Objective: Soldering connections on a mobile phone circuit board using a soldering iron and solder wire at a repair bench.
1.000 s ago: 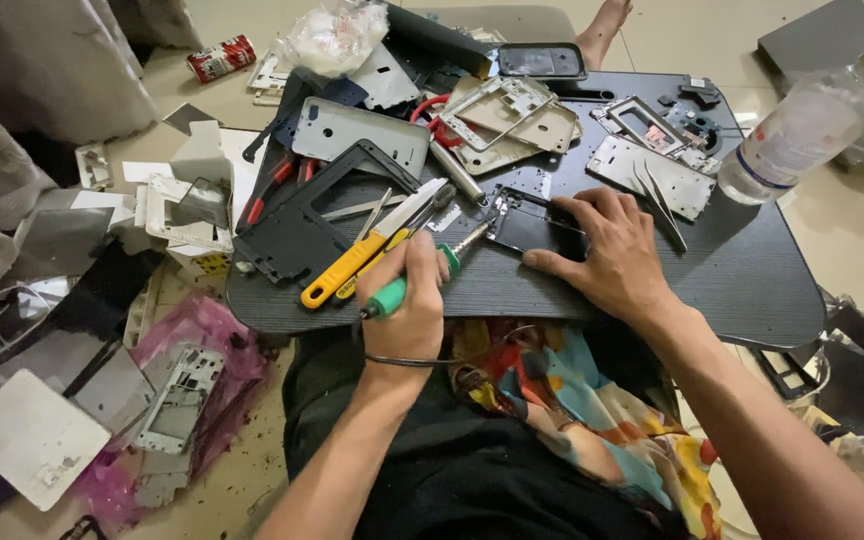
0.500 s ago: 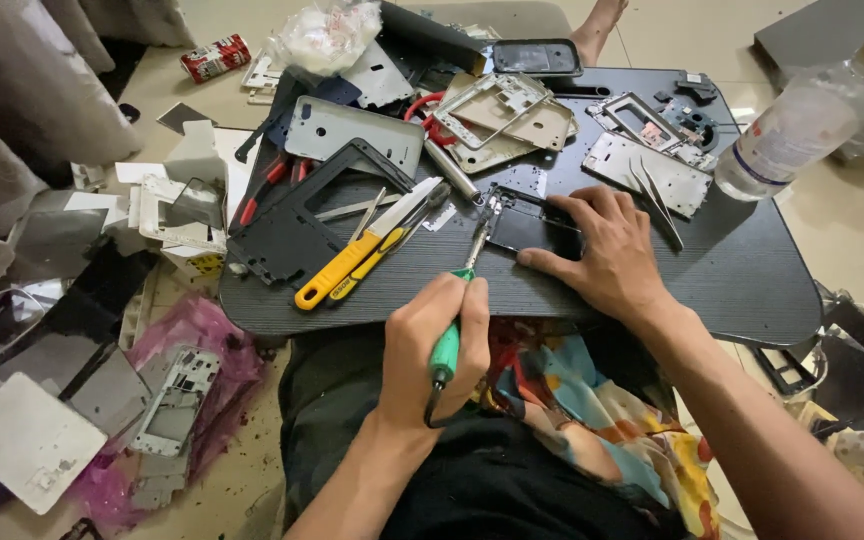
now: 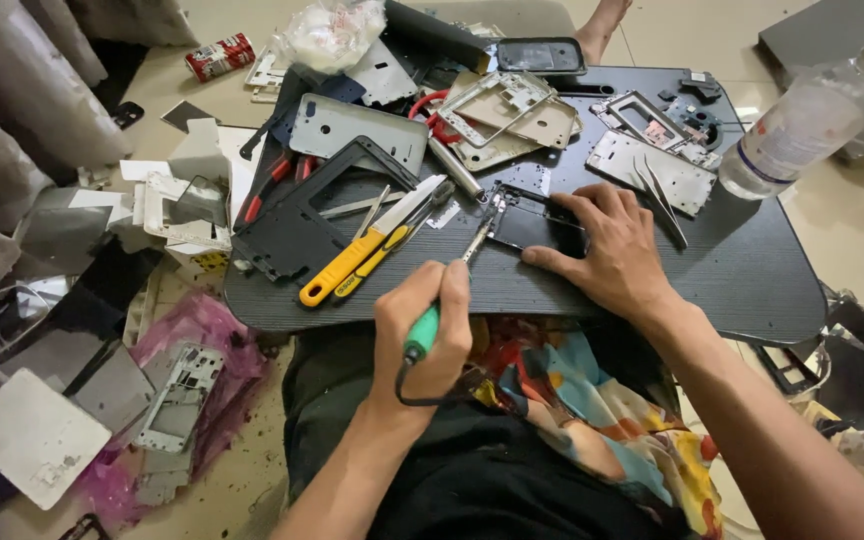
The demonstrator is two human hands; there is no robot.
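Since the half-second-earlier view, the left hand [image 3: 422,335] has been drawing further back toward the body, tilting the green-handled screwdriver [image 3: 439,300] so its tip is now meeting the upper left corner of the dark phone frame [image 3: 542,222]. That hand's grip is wrapping closed around the green handle, fingers curled tight, with a thin dark cord looping below the wrist. Just beyond the tool's tip, the right hand [image 3: 607,250] is pressing flat and spread on the phone frame, holding nothing, pinning it against the dark counter [image 3: 752,270]; it has barely shifted. This suggests the tool is now being seated on a screw at that corner, though the screw itself is too small to see. To the left of the gripping hand, yellow-handled tools [image 3: 352,268] are lying on the counter, apart from both hands. Further off, past the right hand, tweezers [image 3: 660,195] are resting on a silver plate.
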